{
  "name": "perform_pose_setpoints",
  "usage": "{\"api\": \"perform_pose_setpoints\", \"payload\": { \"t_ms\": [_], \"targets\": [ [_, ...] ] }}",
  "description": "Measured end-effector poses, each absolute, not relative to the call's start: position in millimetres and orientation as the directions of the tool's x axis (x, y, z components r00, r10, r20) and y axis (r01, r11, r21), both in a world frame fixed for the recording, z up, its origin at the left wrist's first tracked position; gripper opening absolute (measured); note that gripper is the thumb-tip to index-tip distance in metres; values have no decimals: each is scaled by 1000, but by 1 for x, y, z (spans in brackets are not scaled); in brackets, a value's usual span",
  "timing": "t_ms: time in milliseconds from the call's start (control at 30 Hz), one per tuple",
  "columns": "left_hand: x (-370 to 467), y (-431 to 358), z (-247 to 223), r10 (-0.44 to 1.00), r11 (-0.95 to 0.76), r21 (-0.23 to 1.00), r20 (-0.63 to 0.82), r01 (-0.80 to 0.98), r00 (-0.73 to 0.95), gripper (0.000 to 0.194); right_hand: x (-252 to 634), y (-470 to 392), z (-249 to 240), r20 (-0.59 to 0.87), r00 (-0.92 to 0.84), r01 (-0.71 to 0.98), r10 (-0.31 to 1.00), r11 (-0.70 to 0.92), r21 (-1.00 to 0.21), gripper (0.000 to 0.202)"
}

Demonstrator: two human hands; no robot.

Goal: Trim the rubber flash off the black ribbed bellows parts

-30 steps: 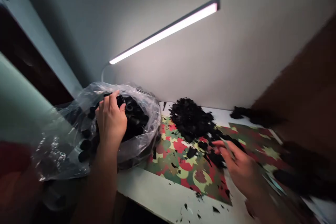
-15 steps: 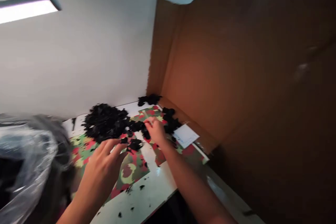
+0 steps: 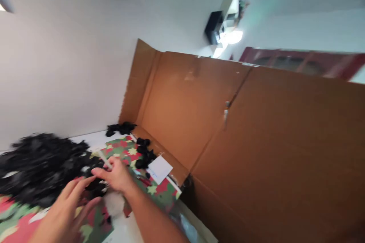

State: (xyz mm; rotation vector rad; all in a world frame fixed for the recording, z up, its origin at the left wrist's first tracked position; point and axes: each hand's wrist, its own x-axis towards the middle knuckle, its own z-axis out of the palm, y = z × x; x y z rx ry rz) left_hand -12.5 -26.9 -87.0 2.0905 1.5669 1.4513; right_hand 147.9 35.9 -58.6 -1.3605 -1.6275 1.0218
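Note:
My right hand (image 3: 115,174) is closed round a pale, thin stick-like tool (image 3: 103,158) that points up and to the left. My left hand (image 3: 72,205) is at its lower left, fingers apart, fingertips close to small black pieces (image 3: 97,186); nothing shows in it. A large heap of black pieces (image 3: 45,167) lies behind and left of my left hand. Beneath is a sheet patterned in red, green and yellow (image 3: 162,193). The picture is somewhat blurred.
A tall cardboard sheet (image 3: 182,106) stands along the right. Smaller black clumps (image 3: 145,153) and a white paper square (image 3: 160,169) lie near its foot. More black clumps (image 3: 121,128) sit by the wall (image 3: 71,64). Clear plastic (image 3: 186,228) is at the bottom.
The view has swung to the right, so the table things appear further left. My left hand has come nearer my right hand. The pale tool remains in my right hand.

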Motion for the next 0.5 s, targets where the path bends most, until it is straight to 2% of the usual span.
{"api": "perform_pose_setpoints", "payload": {
  "t_ms": [100,200,300,400,500],
  "targets": [
    [-13,-46,-69,903,-350,815,425,463,-66,36,135,17,-64,154,-272,149,950,199,-968,67],
    [-17,-60,-62,944,-164,891,267,424,-196,32,132,3,-71,153,-356,69,922,189,-980,74],
    [-21,-75,-64,958,-41,988,82,152,-274,32,138,-7,-80,182,-334,54,925,211,-976,66],
    [-21,-89,-66,966,18,994,-45,-110,-253,39,148,-15,-84,212,-264,78,941,240,-968,51],
    [-20,-96,-67,973,42,982,-82,-182,-217,37,155,-21,-83,258,-303,90,917,297,-951,44]
  ]
}}
